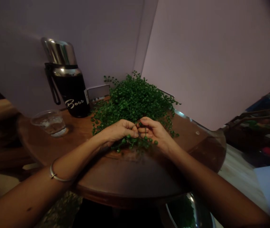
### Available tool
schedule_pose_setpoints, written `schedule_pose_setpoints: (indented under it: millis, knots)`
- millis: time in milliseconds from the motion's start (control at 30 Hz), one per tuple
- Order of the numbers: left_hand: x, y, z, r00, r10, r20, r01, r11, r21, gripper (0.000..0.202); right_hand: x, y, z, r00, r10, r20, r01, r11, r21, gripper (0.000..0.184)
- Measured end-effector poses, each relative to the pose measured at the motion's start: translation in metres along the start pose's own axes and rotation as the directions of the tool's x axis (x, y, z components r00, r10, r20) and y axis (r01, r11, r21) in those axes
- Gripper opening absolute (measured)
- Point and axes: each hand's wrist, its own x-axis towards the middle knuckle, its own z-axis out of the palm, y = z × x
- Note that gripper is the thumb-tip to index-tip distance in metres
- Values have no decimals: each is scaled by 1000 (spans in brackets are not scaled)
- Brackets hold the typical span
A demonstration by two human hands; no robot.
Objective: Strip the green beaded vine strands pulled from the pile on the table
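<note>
A heap of small-leaved green stems (135, 98) lies on the round wooden table (135, 177) near the wall corner. My left hand (119, 131) and my right hand (155, 131) meet at the front of the heap, fingertips almost touching. Both are closed in a pinch on a thin green sprig (137, 139) that trails below the fingers. A metal bangle (56, 175) sits on my left wrist.
A black and steel flask (66, 79) stands at the back left, with a clear plastic cup (49, 122) of water in front of it. A metal bowl (188, 210) holding greens sits below the table's near edge. Walls close in behind the table.
</note>
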Motion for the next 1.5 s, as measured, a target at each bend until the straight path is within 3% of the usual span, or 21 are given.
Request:
schedule_pose_setpoints:
  millis: [133,333,367,433,500,533,600,700,733,800,867,1033,1100,1200,1233,1267,1367,1433,1500]
  knots:
    - [-1,-1,1,998,-26,53,26,1000,-2,3,7,-1,-5,991,96,-94,-87,991,97,17]
    - [0,1,-2,998,-13,-61,6,994,-106,6,9,-8,-16,985,11,-172,12,991,132,6]
    - [0,1,-4,995,-17,-98,5,992,-127,6,8,-10,-16,983,-8,-184,29,993,114,4]
    - [1,1,-7,987,-31,-160,5,987,-161,6,4,-13,-15,972,-84,-219,85,996,-7,17]
    - [1,1,-9,980,-42,-193,7,983,-182,7,-2,-15,-11,944,-234,-235,170,950,-261,31]
    - [1,2,-10,978,-46,-203,7,981,-192,8,-5,-15,-9,923,-327,-204,218,879,-423,34]
    - [0,3,-11,974,-72,-216,24,976,-217,9,-10,-15,-6,873,-485,-51,309,631,-712,34]
    - [-1,7,-11,973,-109,-205,48,958,-284,9,-15,-14,-3,826,-519,221,371,204,-906,23]
    - [-2,8,-12,974,-112,-196,49,951,-304,9,-15,-14,-3,822,-500,272,375,116,-920,19]
    - [-2,10,-12,980,-104,-172,42,943,-331,9,-15,-12,-3,820,-473,323,384,36,-923,14]
    - [-3,11,-12,984,-95,-151,43,948,-315,9,-14,-10,-2,815,-482,321,399,65,-915,14]
    - [-4,11,-7,990,22,-141,-34,996,-86,12,-9,-9,-1,817,-564,123,344,305,-888,21]
    - [-4,9,-4,993,36,-116,-40,999,-35,14,-7,-14,-5,785,-619,-14,309,410,-858,22]
    - [-4,7,-2,995,-2,-97,-1,1000,-30,13,-4,-27,-17,692,-638,-337,328,694,-641,20]
    - [-3,7,-2,995,-7,-102,4,999,-35,13,-3,-32,-20,701,-583,-411,348,782,-517,18]
    - [-3,8,-2,994,-10,-113,5,999,-44,13,-2,-35,-23,745,-504,-437,351,853,-385,15]
    - [-3,10,-5,986,-15,-167,3,997,-75,14,-1,-38,-24,921,-248,-300,232,969,-88,8]
    - [-3,11,-8,981,-34,-193,15,995,-103,14,-1,-33,-21,966,-155,-208,157,988,-8,12]
    - [-4,11,-10,979,-50,-197,27,993,-116,13,-2,-28,-19,974,-137,-178,132,990,-40,18]
